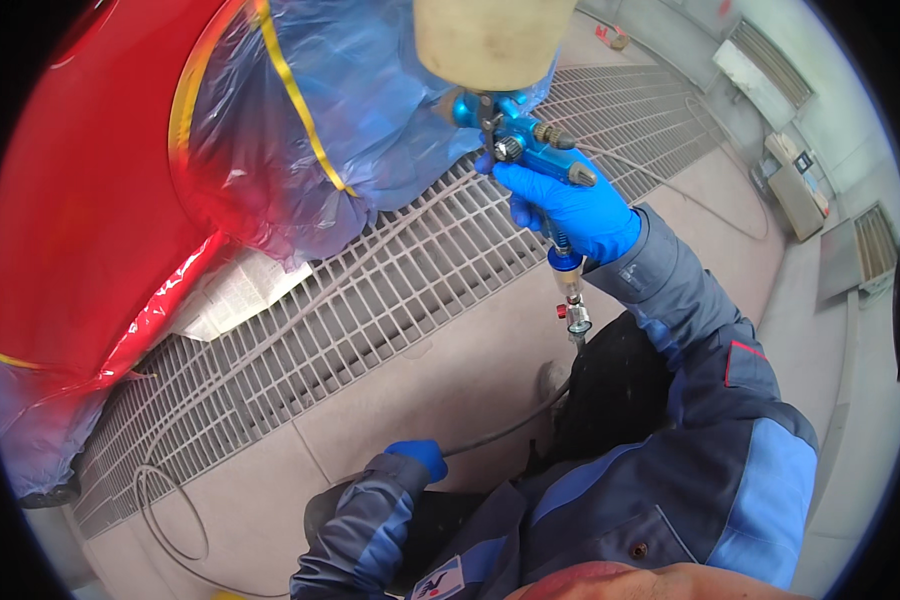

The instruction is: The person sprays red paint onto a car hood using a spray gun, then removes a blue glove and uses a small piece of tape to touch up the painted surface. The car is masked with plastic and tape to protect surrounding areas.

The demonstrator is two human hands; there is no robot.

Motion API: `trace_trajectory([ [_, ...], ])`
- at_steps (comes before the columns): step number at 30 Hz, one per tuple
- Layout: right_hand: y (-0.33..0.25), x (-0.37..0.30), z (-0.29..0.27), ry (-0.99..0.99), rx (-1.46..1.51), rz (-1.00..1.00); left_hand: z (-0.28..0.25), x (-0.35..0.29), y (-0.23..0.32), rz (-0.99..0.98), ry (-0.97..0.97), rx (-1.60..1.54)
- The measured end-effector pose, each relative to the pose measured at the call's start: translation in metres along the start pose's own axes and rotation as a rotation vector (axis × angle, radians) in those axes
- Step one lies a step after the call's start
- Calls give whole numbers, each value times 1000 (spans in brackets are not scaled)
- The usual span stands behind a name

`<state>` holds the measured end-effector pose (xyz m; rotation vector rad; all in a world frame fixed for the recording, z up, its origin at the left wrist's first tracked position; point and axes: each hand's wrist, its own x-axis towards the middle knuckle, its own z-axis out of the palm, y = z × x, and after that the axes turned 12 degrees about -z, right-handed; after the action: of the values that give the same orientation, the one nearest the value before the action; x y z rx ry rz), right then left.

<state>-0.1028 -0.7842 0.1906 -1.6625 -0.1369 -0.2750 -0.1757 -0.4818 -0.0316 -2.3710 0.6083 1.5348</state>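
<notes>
My right hand [580,208], in a blue glove, is wrapped round the grip of a blue spray gun [535,150]. A large cream-coloured cup [492,45] sits on top of the gun, cut off by the upper edge. Beneath the grip hangs a small inline air filter [567,268] with a red-knobbed valve. My left hand [420,457], gloved too and low in front of me, is closed round the grey air hose [505,433]. To the left of the gun stands a glossy red car body panel [90,190]; translucent plastic sheeting [355,95] covers the area beside it.
A metal floor grating [400,300] runs diagonally beneath the car. Loops of hose [202,520] lie at the lower left. Masking paper [240,293] sticks out below the red panel. Along the right wall are vents [873,245] and a box-like container [795,188].
</notes>
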Motion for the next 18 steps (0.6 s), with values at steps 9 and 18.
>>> trace_trajectory([
  [9, -8, -3, -21, 36, 85, -11, -14, 16, 11, -15, -35, 108],
  [18, 12, -54, -18, 342, 154, 105, -14, -2, -3, 49, -6, 53],
])
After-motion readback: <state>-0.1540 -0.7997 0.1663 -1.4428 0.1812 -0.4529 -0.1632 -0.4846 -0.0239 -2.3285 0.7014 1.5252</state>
